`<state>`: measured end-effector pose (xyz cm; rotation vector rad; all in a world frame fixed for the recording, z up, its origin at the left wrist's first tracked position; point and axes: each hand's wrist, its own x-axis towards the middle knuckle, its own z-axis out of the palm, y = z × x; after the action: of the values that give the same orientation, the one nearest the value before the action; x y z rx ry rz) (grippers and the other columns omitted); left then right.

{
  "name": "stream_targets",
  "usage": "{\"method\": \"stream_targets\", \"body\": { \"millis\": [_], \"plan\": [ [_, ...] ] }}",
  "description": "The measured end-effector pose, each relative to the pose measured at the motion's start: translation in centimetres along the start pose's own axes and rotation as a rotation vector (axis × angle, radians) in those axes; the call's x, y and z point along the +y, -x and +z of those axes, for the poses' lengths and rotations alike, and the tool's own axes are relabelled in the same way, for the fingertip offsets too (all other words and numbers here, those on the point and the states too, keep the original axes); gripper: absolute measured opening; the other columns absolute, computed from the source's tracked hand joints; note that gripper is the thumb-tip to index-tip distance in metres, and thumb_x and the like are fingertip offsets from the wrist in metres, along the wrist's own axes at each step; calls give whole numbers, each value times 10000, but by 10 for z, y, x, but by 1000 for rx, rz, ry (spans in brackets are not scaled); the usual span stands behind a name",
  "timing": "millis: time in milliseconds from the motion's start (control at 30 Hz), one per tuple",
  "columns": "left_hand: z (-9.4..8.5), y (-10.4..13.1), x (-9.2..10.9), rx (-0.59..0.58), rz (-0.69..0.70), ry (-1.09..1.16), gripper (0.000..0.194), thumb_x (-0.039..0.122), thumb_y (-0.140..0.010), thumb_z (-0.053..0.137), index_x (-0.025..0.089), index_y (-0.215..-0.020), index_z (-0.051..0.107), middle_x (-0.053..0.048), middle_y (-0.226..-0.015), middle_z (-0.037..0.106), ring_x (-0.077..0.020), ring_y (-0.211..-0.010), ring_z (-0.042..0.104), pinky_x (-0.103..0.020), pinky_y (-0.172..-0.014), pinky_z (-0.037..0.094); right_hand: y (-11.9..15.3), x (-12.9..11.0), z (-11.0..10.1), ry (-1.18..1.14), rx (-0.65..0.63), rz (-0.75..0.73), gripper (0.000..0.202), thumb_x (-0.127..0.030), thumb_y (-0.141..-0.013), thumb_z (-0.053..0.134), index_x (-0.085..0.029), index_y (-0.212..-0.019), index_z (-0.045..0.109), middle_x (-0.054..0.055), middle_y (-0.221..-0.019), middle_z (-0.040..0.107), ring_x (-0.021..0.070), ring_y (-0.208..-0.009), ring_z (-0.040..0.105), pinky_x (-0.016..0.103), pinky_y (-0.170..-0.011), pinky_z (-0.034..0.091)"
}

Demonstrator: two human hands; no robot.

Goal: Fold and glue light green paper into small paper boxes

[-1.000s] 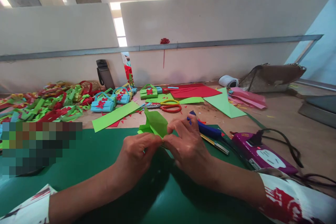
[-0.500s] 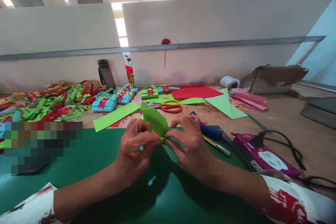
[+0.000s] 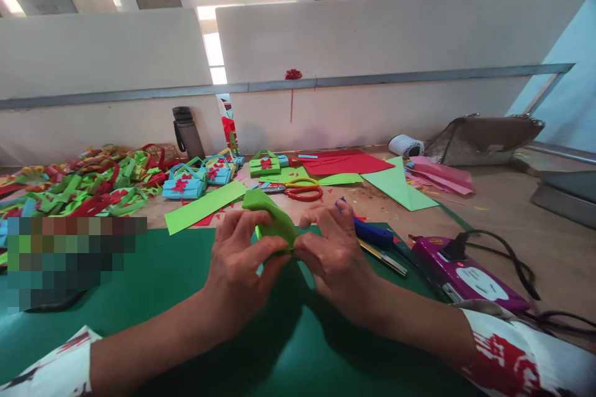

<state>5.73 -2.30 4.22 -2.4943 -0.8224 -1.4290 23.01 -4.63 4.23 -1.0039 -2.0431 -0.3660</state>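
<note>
A bent piece of green paper (image 3: 274, 214) is held up between both hands, over the far part of the green mat (image 3: 153, 298). My left hand (image 3: 244, 254) pinches its lower edge between thumb and fingers, partly covering it. On the other side, my right hand (image 3: 333, 251) grips the right end of that same edge with its fingertips. Just beyond the hands lie scissors (image 3: 302, 192) with orange and yellow handles, and a flat green paper strip (image 3: 205, 208). A blue-handled tool (image 3: 372, 232) and a utility knife (image 3: 384, 258) rest right of my right hand.
Small blue paper bags (image 3: 184, 185) and a green paper bag (image 3: 264, 164) with red bows stand behind. A pile of paper pieces (image 3: 93, 183) fills the left. Red sheets (image 3: 347, 162), a purple power strip (image 3: 470, 276) with cables, and a dark bottle (image 3: 187, 133) are around.
The green paper has tilted lower and to the left, its curve folding over more. Both hands keep their pinch, the left fingers shifting slightly along the edge.
</note>
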Motion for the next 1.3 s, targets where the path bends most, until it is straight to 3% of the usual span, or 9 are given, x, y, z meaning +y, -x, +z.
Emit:
{"method": "stream_targets", "body": {
  "millis": [133, 433, 633, 1000, 1300],
  "plan": [
    [1, 0, 0, 9, 104, -27, 157, 77, -772, 605, 203, -693, 656, -50, -941, 543, -206, -863, 450, -374, -745, 391, 1, -2, 0, 54, -6, -35, 179, -16, -761, 482, -136, -657, 566, 89, -910, 545, 235, -953, 517, 522, -940, 239],
    [2, 3, -2, 1, 34, 85, 127, 73, -765, 609, 189, -724, 640, -26, -797, 521, -169, -753, 431, -335, -673, 362, 1, -3, -1, 195, -36, -72, 186, -6, -712, 428, -137, -664, 551, 103, -890, 545, 249, -945, 505, 536, -925, 257],
    [0, 1, 1, -57, 18, -6, 136, 99, -778, 590, 187, -690, 645, -39, -797, 542, -184, -762, 448, -354, -684, 374, 2, -2, 2, 236, -25, -107, 206, -9, -750, 408, -139, -678, 551, 96, -863, 554, 240, -941, 499, 551, -954, 238],
    [4, 0, 5, -108, 59, -32, 179, 73, -772, 557, 185, -686, 667, -50, -751, 571, -182, -733, 430, -358, -674, 360, 1, -9, 2, 285, -45, -198, 259, 10, -799, 365, -94, -747, 597, 145, -920, 594, 284, -1023, 495, 548, -940, 244],
    [-5, 1, 1, -81, 78, -33, 179, 50, -745, 559, 173, -634, 626, -44, -756, 549, -178, -741, 443, -367, -707, 402, 5, -4, 0, 325, -83, -178, 267, 7, -806, 350, -122, -730, 570, 123, -885, 577, 258, -990, 490, 545, -936, 260]
  ]
}}
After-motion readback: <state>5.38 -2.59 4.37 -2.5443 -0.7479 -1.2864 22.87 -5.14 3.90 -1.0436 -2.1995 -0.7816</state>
